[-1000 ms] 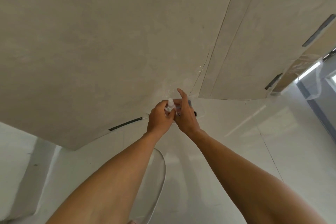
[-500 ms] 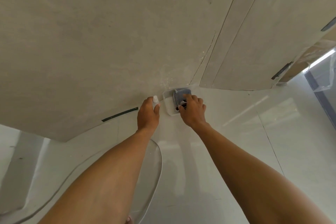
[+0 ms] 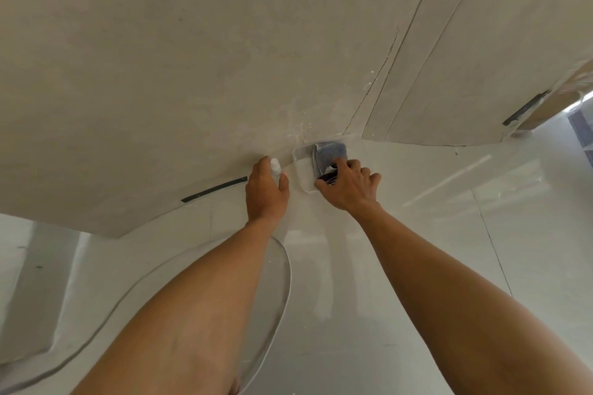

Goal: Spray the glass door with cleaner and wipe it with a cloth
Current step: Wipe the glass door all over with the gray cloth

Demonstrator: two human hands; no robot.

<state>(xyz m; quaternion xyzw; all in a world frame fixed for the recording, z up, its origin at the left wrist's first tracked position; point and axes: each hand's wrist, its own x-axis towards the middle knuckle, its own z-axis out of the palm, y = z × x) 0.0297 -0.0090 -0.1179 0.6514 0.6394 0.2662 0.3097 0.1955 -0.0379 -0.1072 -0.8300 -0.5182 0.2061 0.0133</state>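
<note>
Cloth (image 3: pixel 330 152), blue-grey and folded, lies in a shallow white tray (image 3: pixel 302 177) on the glossy white floor (image 3: pixel 433 234), hard against the foot of a beige wall (image 3: pixel 192 74). A person's right hand (image 3: pixel 349 186) reaches into the tray, fingers curled over the cloth's near end, where something dark shows beneath them. Just left of the tray, the left hand (image 3: pixel 264 192) grasps a small white spray bottle (image 3: pixel 275 166), only its top visible. A curved clear pane (image 3: pixel 282 282) shows beneath the left forearm.
</note>
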